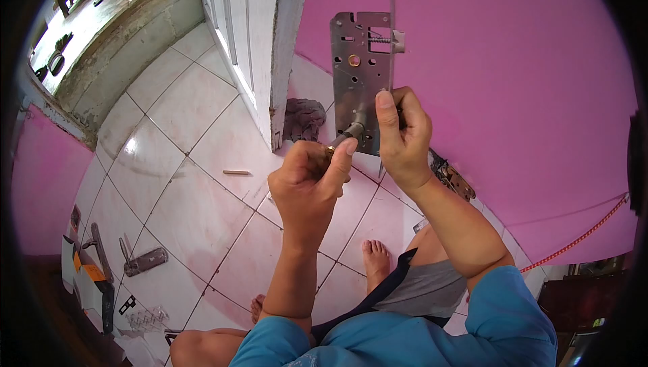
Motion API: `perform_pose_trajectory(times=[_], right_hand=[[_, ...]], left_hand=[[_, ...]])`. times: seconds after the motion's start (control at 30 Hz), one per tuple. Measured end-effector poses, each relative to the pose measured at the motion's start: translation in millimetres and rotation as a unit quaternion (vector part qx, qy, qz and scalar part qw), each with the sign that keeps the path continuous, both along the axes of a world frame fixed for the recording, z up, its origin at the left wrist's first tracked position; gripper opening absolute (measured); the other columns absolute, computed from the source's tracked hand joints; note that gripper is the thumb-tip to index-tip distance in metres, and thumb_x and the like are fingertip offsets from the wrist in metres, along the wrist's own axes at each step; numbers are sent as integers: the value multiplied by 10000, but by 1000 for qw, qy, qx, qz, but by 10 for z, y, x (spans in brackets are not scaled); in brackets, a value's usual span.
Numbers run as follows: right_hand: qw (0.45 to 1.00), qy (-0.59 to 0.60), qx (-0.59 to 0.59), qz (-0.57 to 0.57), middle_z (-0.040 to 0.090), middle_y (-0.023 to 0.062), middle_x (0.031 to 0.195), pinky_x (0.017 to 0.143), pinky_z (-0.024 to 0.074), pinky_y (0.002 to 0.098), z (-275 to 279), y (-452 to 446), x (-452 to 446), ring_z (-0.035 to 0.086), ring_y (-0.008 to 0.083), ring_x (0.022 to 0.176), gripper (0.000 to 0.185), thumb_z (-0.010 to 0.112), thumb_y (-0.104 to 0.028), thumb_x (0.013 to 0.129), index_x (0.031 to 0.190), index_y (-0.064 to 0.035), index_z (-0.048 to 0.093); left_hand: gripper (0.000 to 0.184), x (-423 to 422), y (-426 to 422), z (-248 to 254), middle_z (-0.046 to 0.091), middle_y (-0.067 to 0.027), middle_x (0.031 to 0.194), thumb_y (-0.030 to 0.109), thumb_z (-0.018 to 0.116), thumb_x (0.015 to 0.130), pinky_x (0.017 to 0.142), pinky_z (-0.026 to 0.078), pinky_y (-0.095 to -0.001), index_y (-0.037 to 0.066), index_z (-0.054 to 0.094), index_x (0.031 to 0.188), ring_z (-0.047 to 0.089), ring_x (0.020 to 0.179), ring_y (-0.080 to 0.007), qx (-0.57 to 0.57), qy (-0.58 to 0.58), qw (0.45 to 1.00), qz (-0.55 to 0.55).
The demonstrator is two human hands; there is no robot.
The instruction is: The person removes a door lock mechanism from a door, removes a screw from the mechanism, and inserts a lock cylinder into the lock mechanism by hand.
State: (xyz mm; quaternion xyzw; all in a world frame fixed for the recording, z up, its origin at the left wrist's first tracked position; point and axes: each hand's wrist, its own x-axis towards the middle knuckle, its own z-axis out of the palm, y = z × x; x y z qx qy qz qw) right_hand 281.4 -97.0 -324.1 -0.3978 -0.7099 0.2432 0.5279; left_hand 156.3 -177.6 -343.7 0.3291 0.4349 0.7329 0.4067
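In front of the pink wall, a grey metal mortise lock (358,83) is held upright, its latch bolt and spring showing near the top right. My right hand (407,134) grips its long faceplate edge, thumb on the near side. A lock cylinder (356,128) meets the lower part of the case and points back towards me. My left hand (312,174) is closed around the cylinder's near end, where a bit of brass shows between thumb and fingers. Whether a key is in that hand is hidden. How deep the cylinder sits in the case I cannot tell.
A white door (260,43) stands open beside the lock, a dark rag (304,119) at its foot. On the tiles lie a small stick (236,172), a door handle plate (145,261) and clear packaging (147,318). Another lock part (453,176) rests by the wall.
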Motion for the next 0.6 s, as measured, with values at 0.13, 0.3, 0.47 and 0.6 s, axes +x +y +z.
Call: perform_pose_trajectory(times=[0.13,0.3,0.47,0.6], right_hand=[[1000,-9,2,-4,487,-33,575,457,335,220,24,-16,-17,406,21,524,349,600,-309,993,810,-25,515],[1000,2,-13,7,490,-30,566,456,333,222,19,-26,-20,415,23,521,348,596,-306,995,807,-26,510],[1000,-18,8,3,476,-28,558,453,322,231,-15,-30,-24,392,27,516,350,602,-302,991,797,-27,504],[1000,-15,5,-8,456,-26,554,452,312,241,-10,-36,-54,364,36,514,357,614,-295,984,778,-31,491]], left_hand=[[253,2,18,-47,585,7,559,72,767,858,429,322,-173,25,557,724,460,472,3,20,14,1000,16],[277,-14,36,-80,548,28,539,77,781,846,431,305,-180,24,542,715,420,477,3,27,86,995,32],[294,3,61,-97,532,30,534,89,784,846,437,309,-186,27,532,707,414,484,1,12,80,996,26],[296,2,93,-136,531,32,535,91,782,848,438,310,-190,28,530,705,410,483,-2,19,79,996,30]])
